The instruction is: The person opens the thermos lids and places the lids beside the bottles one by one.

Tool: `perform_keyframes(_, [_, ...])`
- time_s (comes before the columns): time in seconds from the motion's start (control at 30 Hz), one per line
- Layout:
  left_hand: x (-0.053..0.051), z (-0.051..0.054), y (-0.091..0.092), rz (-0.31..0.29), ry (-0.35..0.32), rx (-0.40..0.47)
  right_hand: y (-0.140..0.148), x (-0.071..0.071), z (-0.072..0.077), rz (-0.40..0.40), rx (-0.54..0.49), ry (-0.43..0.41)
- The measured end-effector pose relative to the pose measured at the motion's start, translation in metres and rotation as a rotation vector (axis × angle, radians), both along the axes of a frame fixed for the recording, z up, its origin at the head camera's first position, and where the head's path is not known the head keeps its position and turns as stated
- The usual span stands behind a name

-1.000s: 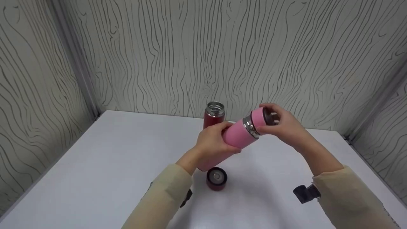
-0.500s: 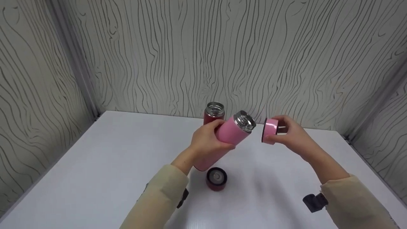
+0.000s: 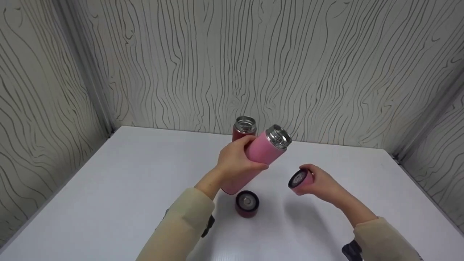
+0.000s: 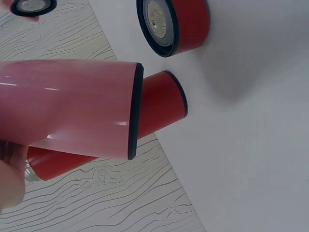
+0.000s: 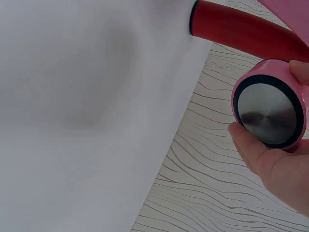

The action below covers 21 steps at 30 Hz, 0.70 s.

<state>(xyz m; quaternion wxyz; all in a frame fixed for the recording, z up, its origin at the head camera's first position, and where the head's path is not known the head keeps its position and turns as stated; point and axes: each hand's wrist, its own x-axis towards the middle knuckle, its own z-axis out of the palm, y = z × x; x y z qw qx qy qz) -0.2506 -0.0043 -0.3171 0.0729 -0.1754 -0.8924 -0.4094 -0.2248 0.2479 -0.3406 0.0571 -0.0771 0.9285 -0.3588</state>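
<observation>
My left hand (image 3: 237, 161) grips a pink thermos (image 3: 264, 149) round its body. The thermos tilts up to the right, its steel mouth uncovered, and its dark-rimmed base shows in the left wrist view. To the right, my right hand (image 3: 324, 185) pinches the pink lid (image 3: 305, 184) between thumb and fingers, apart from the thermos, its inner side turned up to the left. The right wrist view shows the lid's round metal top (image 5: 268, 113). Behind the left hand stands a lidless red thermos (image 3: 243, 133), partly hidden. Its red lid (image 3: 247, 204) lies inner side up nearer the front.
A white table (image 3: 145, 188) lies under everything. Wood-patterned panels (image 3: 217, 65) rise behind it and at both sides. Dark straps with small mounts (image 3: 351, 250) sit at the wrists.
The pink lid has come off the thermos in my right hand, then moved down and tilted so its inside shows. The left hand and thermos shifted slightly left; the red thermos and its lid stayed put.
</observation>
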Motion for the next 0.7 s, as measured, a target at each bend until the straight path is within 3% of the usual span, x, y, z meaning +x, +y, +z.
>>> perform_keyframes(0.3, [-0.001, -0.002, 0.000, 0.000, 0.011, 0.006, -0.006, 0.000, -0.037, 0.033, 0.045, 0.023])
perform_keyframes(0.7, [0.000, -0.003, 0.000, -0.007, 0.012, 0.020, -0.011, -0.001, -0.059, 0.034, 0.087, -0.014])
